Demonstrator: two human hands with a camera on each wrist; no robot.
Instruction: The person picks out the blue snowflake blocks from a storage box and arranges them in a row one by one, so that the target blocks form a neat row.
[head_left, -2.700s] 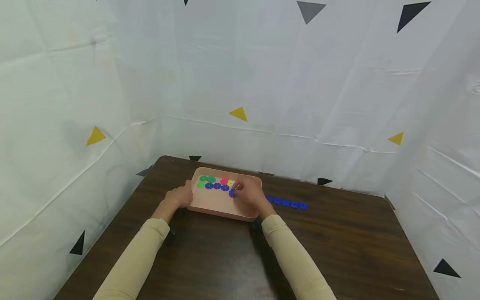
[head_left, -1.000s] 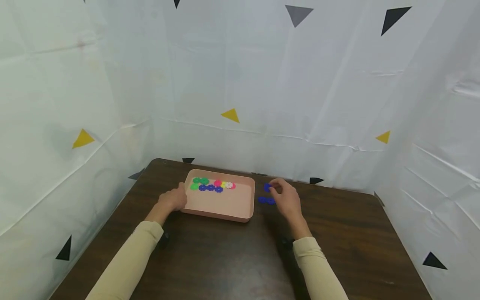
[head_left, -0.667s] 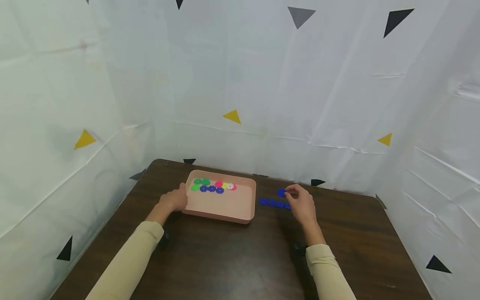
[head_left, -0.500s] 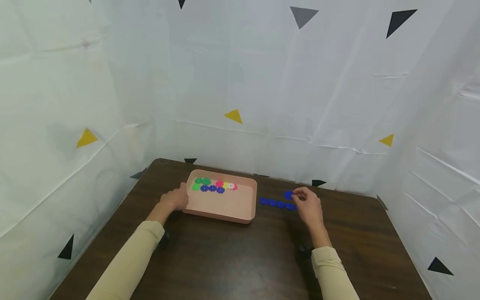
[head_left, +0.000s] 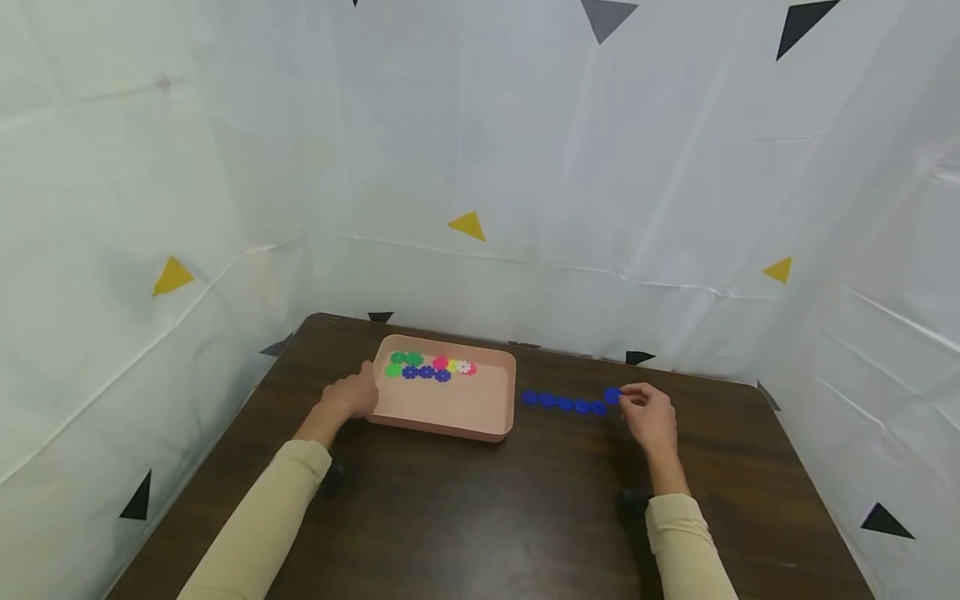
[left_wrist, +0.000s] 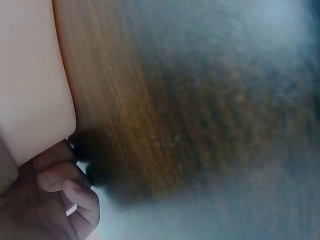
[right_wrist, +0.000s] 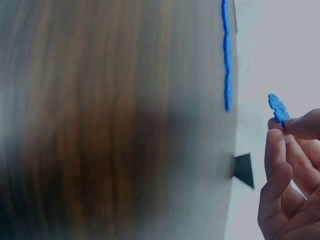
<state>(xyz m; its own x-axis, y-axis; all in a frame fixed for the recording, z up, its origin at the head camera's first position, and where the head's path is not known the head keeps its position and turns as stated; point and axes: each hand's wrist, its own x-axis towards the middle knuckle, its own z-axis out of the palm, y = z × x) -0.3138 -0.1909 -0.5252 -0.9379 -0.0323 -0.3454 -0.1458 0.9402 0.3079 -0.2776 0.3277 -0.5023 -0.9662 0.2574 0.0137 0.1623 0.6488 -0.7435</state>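
My right hand (head_left: 651, 421) pinches a blue flower-shaped plastic disc (head_left: 612, 396) between thumb and fingertips. In the right wrist view the disc (right_wrist: 278, 108) is seen nearly edge-on, raised off the table. Just left of it lies a row of several blue flower discs (head_left: 565, 403) on the tabletop. My left hand (head_left: 355, 393) grips the left end of a shallow pink tray (head_left: 438, 421); the left wrist view has its curled fingers (left_wrist: 62, 177) at the tray's corner. Inside the tray, along its far side, sit green discs (head_left: 412, 359), blue discs (head_left: 427, 372) and pink, yellow and white ones (head_left: 463, 367).
Everything stands on a dark brown wooden table (head_left: 465, 517). White sheeting (head_left: 555, 167) with black, grey and yellow triangles hangs behind the table and at both sides.
From above the tray, my right hand has moved right with a blue disc, passing along the blue row to its right end. The left hand stays at the tray.
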